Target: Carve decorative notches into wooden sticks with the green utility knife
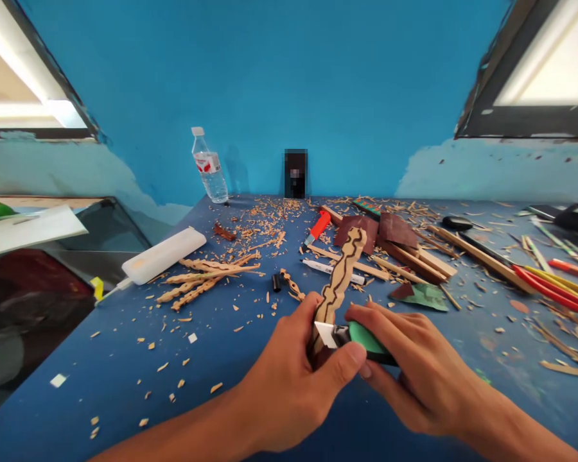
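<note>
Wood [340, 282] with wavy dark lines rises toward one o'clock from my left hand [301, 378], which is closed round its near end. My right hand [411, 362] grips a green knife [363, 340], blade pointing to nine o'clock across the wood. Carved sticks [200, 282] lie at ten o'clock on the worktop [231, 360].

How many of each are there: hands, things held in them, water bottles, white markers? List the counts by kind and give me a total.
Hands: 2, the left hand and the right hand
Held things: 2, the wavy wooden piece and the green-handled knife
Water bottle: 1
White marker: 1
Total: 6
</note>
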The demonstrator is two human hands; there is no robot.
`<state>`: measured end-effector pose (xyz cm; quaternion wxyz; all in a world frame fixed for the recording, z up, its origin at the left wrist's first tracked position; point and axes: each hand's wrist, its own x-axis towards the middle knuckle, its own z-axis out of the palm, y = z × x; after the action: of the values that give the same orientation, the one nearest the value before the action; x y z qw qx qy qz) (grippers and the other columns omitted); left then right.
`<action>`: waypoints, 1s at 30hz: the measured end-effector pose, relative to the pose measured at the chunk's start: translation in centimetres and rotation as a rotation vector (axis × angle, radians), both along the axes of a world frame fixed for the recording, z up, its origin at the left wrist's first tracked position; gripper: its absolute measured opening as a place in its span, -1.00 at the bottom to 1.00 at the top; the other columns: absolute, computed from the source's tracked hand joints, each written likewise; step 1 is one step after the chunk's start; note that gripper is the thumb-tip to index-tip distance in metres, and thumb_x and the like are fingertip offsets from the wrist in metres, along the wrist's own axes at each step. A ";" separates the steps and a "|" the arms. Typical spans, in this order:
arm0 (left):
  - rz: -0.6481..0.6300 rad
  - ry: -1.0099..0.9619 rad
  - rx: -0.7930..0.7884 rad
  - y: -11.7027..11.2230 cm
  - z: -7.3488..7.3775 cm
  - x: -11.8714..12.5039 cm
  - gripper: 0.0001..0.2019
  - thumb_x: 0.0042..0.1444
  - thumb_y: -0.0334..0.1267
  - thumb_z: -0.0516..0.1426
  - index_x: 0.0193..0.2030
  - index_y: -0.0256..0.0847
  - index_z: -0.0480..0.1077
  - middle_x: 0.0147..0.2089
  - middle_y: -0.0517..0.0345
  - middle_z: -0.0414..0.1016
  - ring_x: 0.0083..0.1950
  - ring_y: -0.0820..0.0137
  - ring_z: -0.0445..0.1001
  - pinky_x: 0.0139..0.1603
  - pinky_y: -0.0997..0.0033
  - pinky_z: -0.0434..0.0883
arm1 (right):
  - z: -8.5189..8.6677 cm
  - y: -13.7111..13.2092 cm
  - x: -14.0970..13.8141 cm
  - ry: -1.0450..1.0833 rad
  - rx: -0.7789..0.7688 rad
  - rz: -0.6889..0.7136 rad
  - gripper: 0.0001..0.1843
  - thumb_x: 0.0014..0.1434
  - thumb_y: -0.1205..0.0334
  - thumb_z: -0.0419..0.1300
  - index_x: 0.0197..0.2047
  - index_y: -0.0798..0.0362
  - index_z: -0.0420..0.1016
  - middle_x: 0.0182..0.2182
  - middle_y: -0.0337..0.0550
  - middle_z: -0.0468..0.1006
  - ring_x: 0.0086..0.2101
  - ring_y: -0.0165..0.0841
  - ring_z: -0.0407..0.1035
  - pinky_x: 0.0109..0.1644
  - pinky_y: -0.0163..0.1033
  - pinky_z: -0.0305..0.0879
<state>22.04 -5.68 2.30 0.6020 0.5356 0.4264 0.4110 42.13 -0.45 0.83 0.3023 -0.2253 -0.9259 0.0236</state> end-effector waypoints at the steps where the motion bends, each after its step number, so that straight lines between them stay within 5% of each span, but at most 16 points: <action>1: -0.008 0.032 0.000 0.0 0.1 0.0 -0.65 0.30 0.13 0.17 -0.16 -0.10 0.22 -0.38 0.36 0.14 -0.42 0.51 0.06 -0.43 0.39 0.08 | 0.1 -0.1 0.0 0.001 -0.003 0.002 -0.74 0.48 0.15 -0.07 0.13 0.07 0.21 -0.21 0.03 0.64 -0.40 -0.25 0.55 -0.47 -0.22 0.32; 8: 0.013 0.068 0.000 0.2 0.0 0.0 -0.62 0.28 0.17 0.16 -0.17 -0.11 0.28 -0.36 0.29 0.22 -0.39 0.48 0.13 -0.39 0.41 0.16 | 0.2 -0.2 -0.2 -0.008 0.049 -0.044 -0.67 0.51 0.14 -0.12 0.18 0.14 0.20 -0.23 0.05 0.65 -0.41 -0.26 0.55 -0.46 -0.22 0.38; 15: 0.016 -0.072 0.001 0.7 -0.4 0.2 -0.72 0.27 0.01 0.24 -0.16 -0.09 0.28 -0.38 0.36 0.21 -0.43 0.54 0.07 -0.45 0.54 0.14 | 0.4 0.0 0.0 -0.044 0.044 -0.059 -0.71 0.51 0.10 -0.11 0.11 0.09 0.23 -0.26 0.02 0.64 -0.49 -0.26 0.50 -0.51 -0.19 0.29; 23: -0.052 0.122 -0.003 0.8 -0.7 -0.5 -0.73 0.30 0.07 0.19 -0.13 -0.05 0.32 -0.44 0.36 0.17 -0.48 0.49 0.07 -0.48 0.40 0.07 | 0.6 0.1 0.3 -0.073 -0.008 -0.025 -0.74 0.53 0.09 -0.13 0.08 0.04 0.23 -0.20 -0.02 0.65 -0.45 -0.30 0.50 -0.50 -0.20 0.17; 30: 0.115 0.116 -0.066 0.6 -1.7 0.2 -0.75 0.28 0.04 0.22 -0.13 -0.07 0.37 -0.56 0.43 0.06 -0.54 0.50 0.03 -0.49 0.40 0.02 | -0.1 0.5 -0.3 -0.173 -0.091 -0.088 -0.84 0.49 0.15 -0.10 0.03 0.00 0.19 -0.35 -0.19 0.55 -0.49 -0.30 0.46 -0.49 -0.19 0.06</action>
<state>22.25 -5.07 0.63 0.5690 0.5129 0.5042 0.3988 41.85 0.05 0.74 0.2112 -0.2802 -0.9358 0.0329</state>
